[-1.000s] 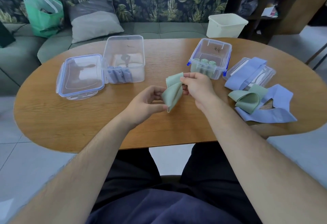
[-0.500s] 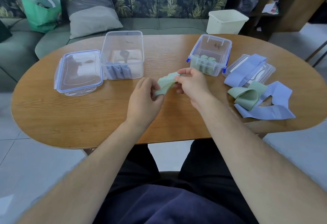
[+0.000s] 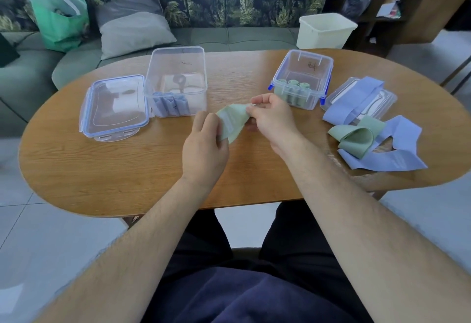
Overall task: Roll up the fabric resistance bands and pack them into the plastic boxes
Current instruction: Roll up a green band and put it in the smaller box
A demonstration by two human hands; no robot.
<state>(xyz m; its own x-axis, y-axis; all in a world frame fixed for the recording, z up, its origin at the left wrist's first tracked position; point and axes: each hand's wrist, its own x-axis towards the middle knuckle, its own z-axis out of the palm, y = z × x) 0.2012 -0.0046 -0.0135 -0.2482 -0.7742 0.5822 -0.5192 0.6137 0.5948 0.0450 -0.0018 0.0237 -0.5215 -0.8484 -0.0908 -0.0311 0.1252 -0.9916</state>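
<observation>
Left hand [image 3: 204, 144] and right hand [image 3: 272, 116] pinched an unrolled green band [image 3: 233, 123]. Green rolls [image 3: 293, 85] and blue rolls [image 3: 170, 104] already boxed; loose bands [image 3: 356, 136] lay right, unpacked.

Matt green cloth band [image 3: 233, 122] between both hands; clear glossy plastic boxes [image 3: 177, 81] beyond them; smooth grained wood table [image 3: 114, 169] beneath.

One wide-angle head-worn camera looks forward and down, close over the table [image 3: 127, 169], left hand [image 3: 204, 149] and right hand [image 3: 272, 121] mid-frame, sofa [image 3: 242, 38] far behind.
</observation>
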